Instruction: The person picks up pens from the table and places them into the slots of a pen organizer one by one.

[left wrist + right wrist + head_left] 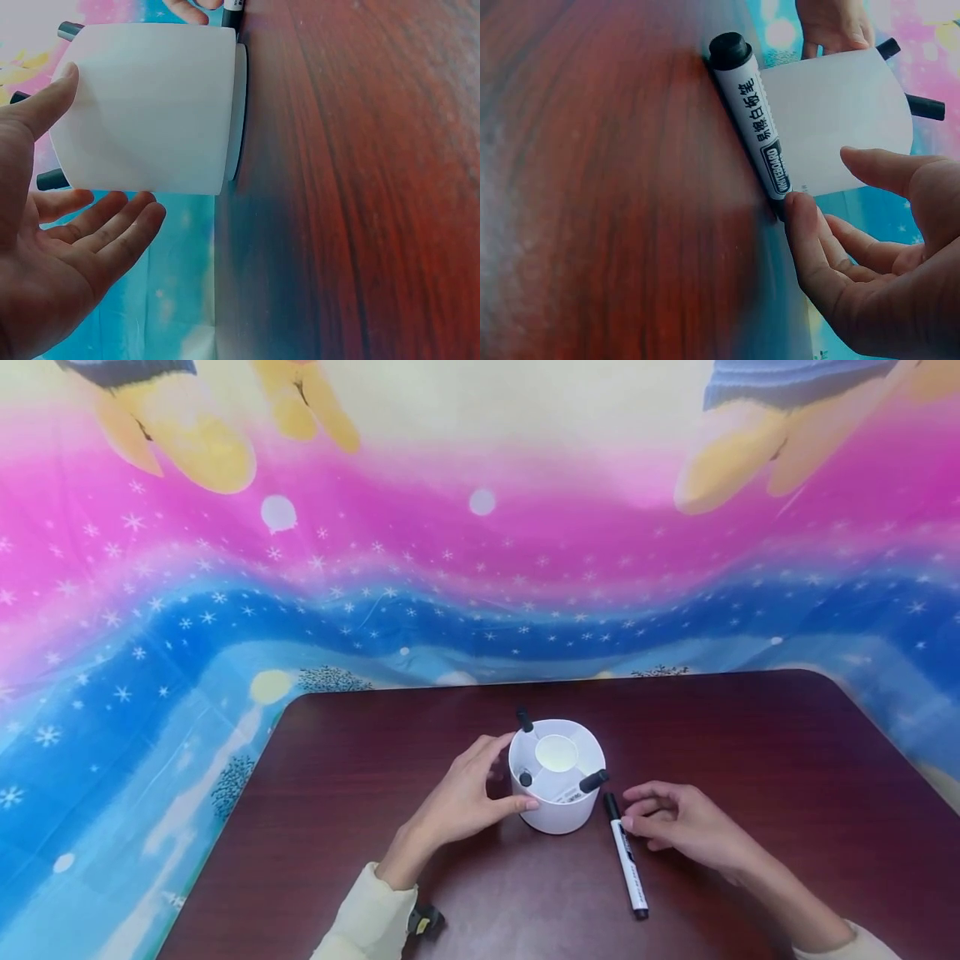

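A white round pen holder (558,817) stands on the table with three black-ended pens leaning against its rim. My left hand (468,789) holds its left side, thumb on the near wall and fingers toward the far side; the left wrist view shows the thumb (56,101) against the wall. To the right of the holder, a white whiteboard marker (628,864) with black ends lies on the table, cap end toward the holder. My right hand (693,827) is beside that cap with loosely bent fingers, and in the right wrist view a fingertip (801,214) is close to the marker.
The dark red-brown wooden table (360,752) has rounded far corners. Behind and beside it hangs a colourful printed cloth (450,568) in pink and blue. A small black device (426,922) sits at the left sleeve.
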The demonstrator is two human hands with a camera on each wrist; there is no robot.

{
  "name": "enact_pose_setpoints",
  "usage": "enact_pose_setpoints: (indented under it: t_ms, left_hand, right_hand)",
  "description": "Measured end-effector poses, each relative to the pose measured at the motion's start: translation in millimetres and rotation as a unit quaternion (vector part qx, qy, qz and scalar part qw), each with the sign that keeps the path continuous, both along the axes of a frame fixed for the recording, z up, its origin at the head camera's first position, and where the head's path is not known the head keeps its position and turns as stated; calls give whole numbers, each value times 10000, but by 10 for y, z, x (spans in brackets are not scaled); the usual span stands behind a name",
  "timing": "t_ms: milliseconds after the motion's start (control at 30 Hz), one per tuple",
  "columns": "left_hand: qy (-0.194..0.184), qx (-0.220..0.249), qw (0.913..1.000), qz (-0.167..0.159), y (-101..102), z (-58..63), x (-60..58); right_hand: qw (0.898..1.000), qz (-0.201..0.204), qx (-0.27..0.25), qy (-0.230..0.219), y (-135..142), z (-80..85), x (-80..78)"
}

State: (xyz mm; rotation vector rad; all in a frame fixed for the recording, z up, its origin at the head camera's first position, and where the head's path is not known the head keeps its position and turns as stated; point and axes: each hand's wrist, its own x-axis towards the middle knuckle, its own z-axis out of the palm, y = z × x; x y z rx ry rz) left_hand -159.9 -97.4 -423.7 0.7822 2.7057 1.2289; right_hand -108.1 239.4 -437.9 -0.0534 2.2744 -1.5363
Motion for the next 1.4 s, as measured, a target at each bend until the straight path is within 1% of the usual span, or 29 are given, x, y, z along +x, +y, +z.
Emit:
enact_pose_setpoints:
  t_ms: [233, 367, 633, 833, 967, 1167, 1233, 1400]
  left_hand:
    - [28, -15, 10000, 14, 3, 10, -10]
    - [13, -13, 10000, 12, 5, 13, -7]
    - [12, 11, 10000, -7, 3, 9, -5]
    - [9, -3, 10000, 3, 1, 11, -1]
    - [8, -24, 10000, 24, 0, 11, 1]
    - [-7, -19, 10000, 17, -1, 6, 3]
    - [-10, -10, 10000, 10, -1, 5, 2]
    - [-17, -21, 10000, 6, -3, -4, 1]
  right_hand:
    - [9996, -197, 137, -113, -18, -49, 23]
    - [9993, -252, 282, -76, -35, -92, 40]
    - [9947, -434, 896, 240, -134, -118, 47]
    - [9906, -378, 1200, 545, -194, -103, 33]
    - [9922, -306, 1098, 495, -192, -85, 21]
    - [9974, 37, 625, 354, -108, -66, 7]
    - [9984, 140, 450, 305, -65, -45, 2]
    - [9995, 192, 153, 209, 28, 52, -27]
